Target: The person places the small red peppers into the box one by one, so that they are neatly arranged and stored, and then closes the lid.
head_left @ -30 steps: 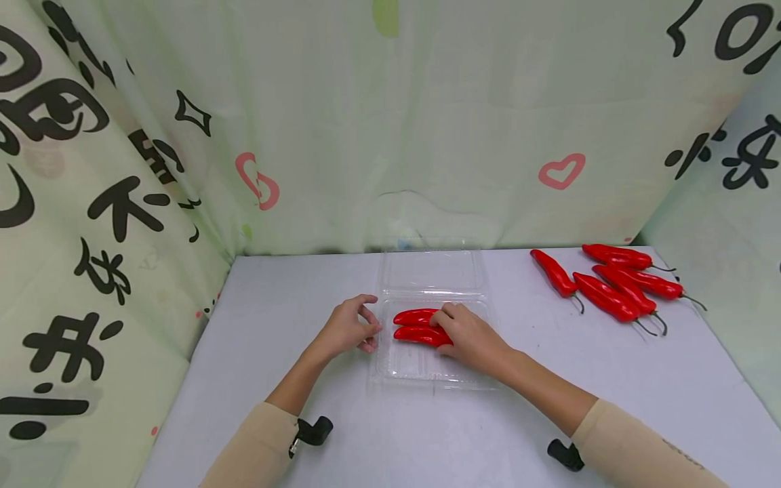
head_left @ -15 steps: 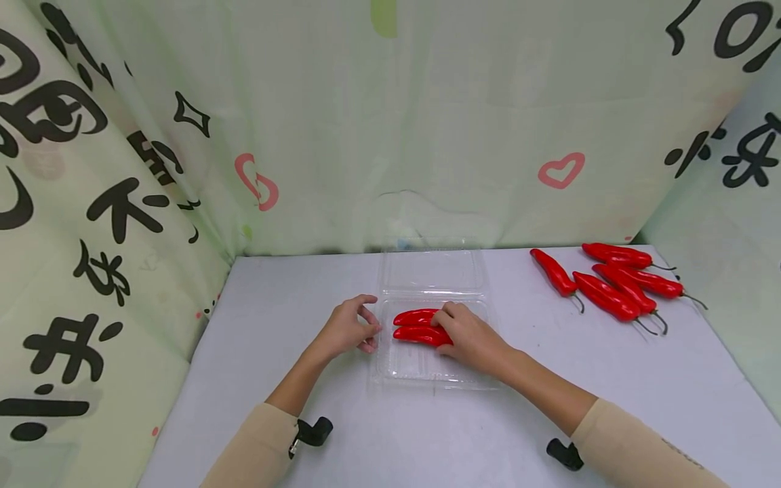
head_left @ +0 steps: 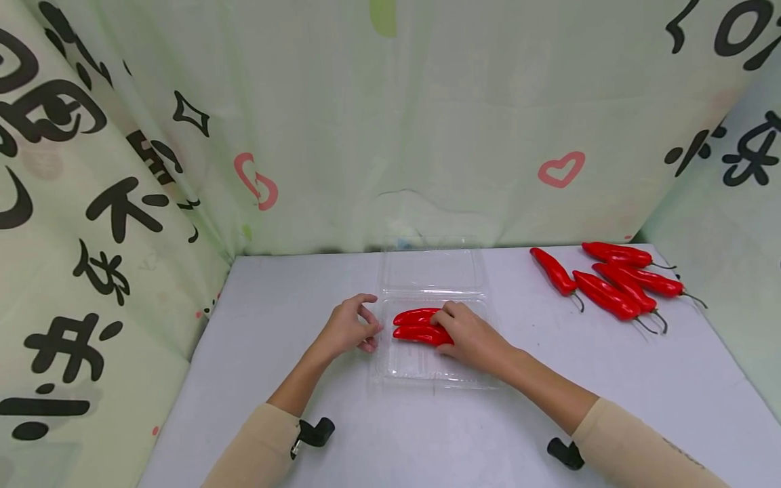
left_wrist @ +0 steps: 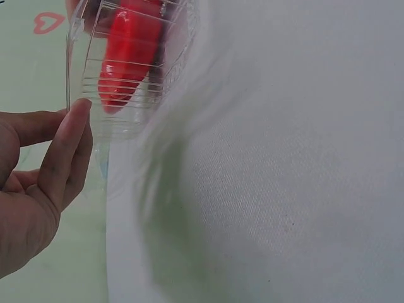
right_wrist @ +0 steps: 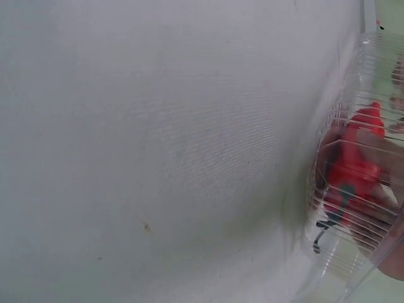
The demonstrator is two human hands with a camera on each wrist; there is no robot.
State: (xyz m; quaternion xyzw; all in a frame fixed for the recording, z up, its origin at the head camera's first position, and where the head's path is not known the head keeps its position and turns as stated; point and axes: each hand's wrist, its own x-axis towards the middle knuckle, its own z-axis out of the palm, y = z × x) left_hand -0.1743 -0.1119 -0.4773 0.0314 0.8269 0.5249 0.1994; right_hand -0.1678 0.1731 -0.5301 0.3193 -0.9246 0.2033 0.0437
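A clear plastic clamshell box [head_left: 415, 367] lies on the white table with its lid folded back. Two red chili peppers sit side by side in its base, the far pepper [head_left: 413, 316] behind the near pepper [head_left: 415, 334]. My right hand [head_left: 474, 339] reaches in and grips the near one at its right end, covering the stem ends. At the box's left rim my left hand [head_left: 346, 328] pinches the edge between thumb and fingers. Through the ribbed side, the left wrist view shows a red pepper [left_wrist: 131, 53]; the right wrist view shows my right hand [right_wrist: 386, 151] behind the plastic.
Several more red chili peppers [head_left: 604, 296] lie loosely grouped at the back right of the table [head_left: 293, 291], their stems pointing toward the right front. A printed pale green curtain [head_left: 427, 135] stands behind and along both sides. The open lid [head_left: 433, 270] reaches the table's back edge.
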